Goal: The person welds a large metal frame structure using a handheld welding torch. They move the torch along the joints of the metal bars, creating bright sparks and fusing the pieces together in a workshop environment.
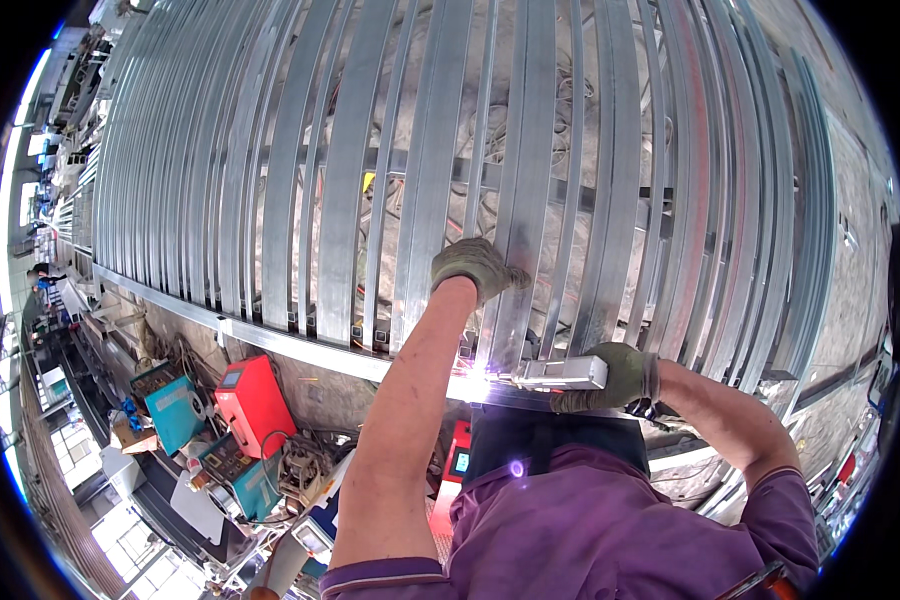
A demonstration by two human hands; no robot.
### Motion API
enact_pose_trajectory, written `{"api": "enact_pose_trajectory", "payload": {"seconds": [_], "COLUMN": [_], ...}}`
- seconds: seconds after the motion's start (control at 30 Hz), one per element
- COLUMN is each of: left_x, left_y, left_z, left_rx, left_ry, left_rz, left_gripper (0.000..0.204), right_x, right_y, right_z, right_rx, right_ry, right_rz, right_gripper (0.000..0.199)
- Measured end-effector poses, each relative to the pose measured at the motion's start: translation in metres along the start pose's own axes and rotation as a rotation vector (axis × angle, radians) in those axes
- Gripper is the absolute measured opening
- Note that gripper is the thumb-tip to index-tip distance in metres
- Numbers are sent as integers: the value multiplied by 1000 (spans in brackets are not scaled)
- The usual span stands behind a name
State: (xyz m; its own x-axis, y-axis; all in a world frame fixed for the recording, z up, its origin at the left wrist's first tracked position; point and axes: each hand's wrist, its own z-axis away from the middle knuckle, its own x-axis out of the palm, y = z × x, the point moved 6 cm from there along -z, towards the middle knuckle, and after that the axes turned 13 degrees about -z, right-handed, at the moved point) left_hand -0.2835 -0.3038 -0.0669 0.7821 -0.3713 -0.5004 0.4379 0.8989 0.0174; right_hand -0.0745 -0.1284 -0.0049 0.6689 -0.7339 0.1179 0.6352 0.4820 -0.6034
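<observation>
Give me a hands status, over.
Right hand gripping silver torch, bright flash at front. Left hand on metal bars. Flash hides whatever is beneath.

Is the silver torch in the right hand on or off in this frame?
On: a white-violet glare shows at the tip of the silver torch in the gloved right hand, by the near rail.

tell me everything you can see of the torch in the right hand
The torch has a boxy, silver-grey body that looks metallic, narrowing to a nozzle pointing to the picture's left. It lies nearly horizontal across the picture, its back end gripped by the gloved right hand. A white-violet glare at its tip hides whether it touches the metal.
</observation>
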Motion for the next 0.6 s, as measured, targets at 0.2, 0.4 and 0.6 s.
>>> {"api": "enact_pose_trajectory", "payload": {"seconds": [0.2, 0.4, 0.6], "left_x": [-5, 1, 6], "left_y": [1, 0, 0], "left_z": [6, -1, -9], "left_rx": [-14, -4, 12], "left_ry": [-6, 4, -7], "left_rz": [30, -6, -21], "left_gripper": [94, 92, 91], "right_x": [-1, -3, -4], "right_y": [-1, -1, -2], "right_z": [2, 6, 9], "right_rx": [2, 42, -28], "right_ry": [-4, 21, 55], "right_rz": [-7, -22, -28], "right_gripper": [73, 73, 64]}}
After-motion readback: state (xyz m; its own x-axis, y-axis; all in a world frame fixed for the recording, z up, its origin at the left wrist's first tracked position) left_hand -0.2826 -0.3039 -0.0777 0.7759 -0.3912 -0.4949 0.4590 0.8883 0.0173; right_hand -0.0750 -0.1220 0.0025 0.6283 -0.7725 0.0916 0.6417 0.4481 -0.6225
